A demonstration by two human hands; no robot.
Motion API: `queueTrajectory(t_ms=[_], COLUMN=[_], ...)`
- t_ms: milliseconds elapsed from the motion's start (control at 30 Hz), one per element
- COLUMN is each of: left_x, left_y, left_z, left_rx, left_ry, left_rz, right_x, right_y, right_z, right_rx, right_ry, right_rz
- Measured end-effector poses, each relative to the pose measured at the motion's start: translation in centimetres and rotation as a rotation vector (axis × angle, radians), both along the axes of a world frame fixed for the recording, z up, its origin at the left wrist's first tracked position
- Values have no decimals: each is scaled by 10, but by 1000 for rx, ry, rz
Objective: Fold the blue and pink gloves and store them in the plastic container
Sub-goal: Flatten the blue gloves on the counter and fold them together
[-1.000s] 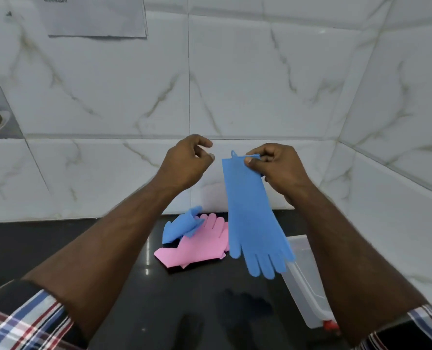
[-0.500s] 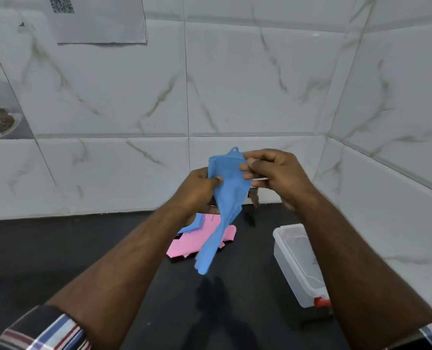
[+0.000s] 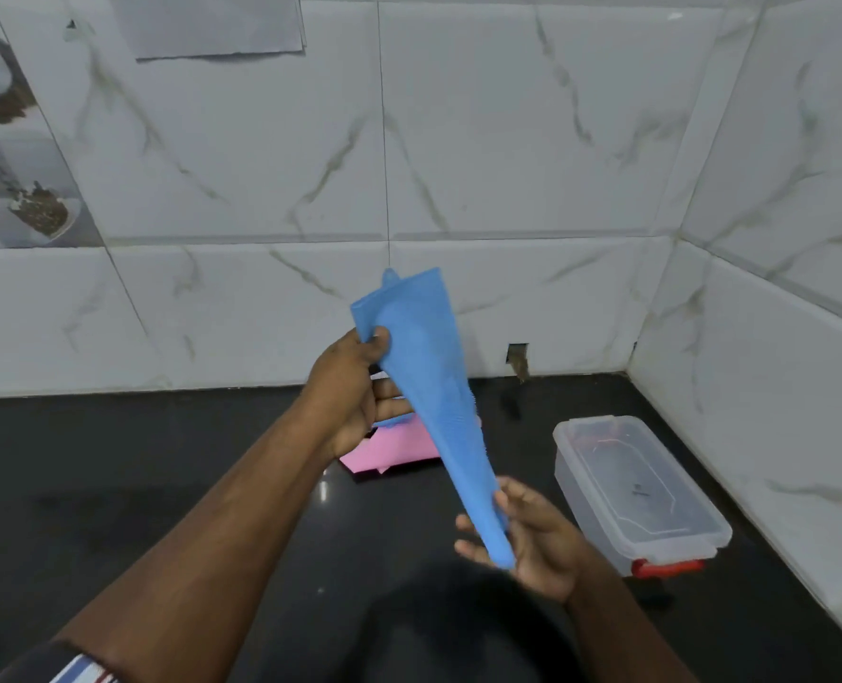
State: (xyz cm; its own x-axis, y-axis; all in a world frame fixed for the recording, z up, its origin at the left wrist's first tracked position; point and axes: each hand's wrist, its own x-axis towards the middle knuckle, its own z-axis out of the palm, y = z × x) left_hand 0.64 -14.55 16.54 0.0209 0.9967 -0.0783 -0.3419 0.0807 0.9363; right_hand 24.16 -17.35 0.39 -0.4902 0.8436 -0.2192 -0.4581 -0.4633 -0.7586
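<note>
a long blue rubber glove with a bristled palm point(image 3: 426, 386) is held in the air above a glossy black stone countertop point(image 3: 163, 485), stretched on a slant from upper left to lower right. the left hand point(image 3: 355, 401) pinches the glove near its cuff end, thumb on the near face and fingers behind it; the cuff fans out wide above the grip, with a small hanging tab at its top edge. the right hand point(image 3: 532, 539) is loosely curled around the narrow finger end of the same glove, palm turned up, fingers partly spread rather than clenched. the glove is gathered lengthwise into a narrow strip between the two hands.

a flat pink rubber glove point(image 3: 394, 448) lies on the countertop behind and below the left hand, partly hidden by it; a sliver of a second blue item shows at its upper edge, too covered to identify. a clear rectangular plastic container with a red latch point(image 3: 640, 490) sits on the countertop well to the right, near the corner of the white marble-pattern tiled wall point(image 3: 507, 165). its interior appears bare. a striped shirt sleeve point(image 3: 72, 670) shows at the lower left.
</note>
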Motion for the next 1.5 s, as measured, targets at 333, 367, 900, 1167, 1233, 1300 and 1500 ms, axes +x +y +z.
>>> queueTrajectory(t_ms=[333,367,900,1167,1233,1300,1500], left_x=[-64,-67,-73,-84,-85,-86,-90], left_y=[-74,-78,-78,-75,-85,-98,-135], left_z=[-147,-158,-206,-193,-193,-195,-206], left_rx=[-383,-416,84,204,223,228,200], left_ry=[-44,5,1622,1611,1576,1559,1582], left_rz=[210,221,-62,-31,-30,-58,-128], right_x=[8,7,-24,-17,-16,-13,-1], right_y=[26,30,-2,-14,-23,-35,-70], right_z=[14,6,-22,-7,-6,-9,-20], right_rx=[59,66,639,1039,1076,1053,875], right_ry=[-582,-692,-1555,-1722,-1723,-1721,-1652], right_rz=[-207,-241,319,1,-1,78,173])
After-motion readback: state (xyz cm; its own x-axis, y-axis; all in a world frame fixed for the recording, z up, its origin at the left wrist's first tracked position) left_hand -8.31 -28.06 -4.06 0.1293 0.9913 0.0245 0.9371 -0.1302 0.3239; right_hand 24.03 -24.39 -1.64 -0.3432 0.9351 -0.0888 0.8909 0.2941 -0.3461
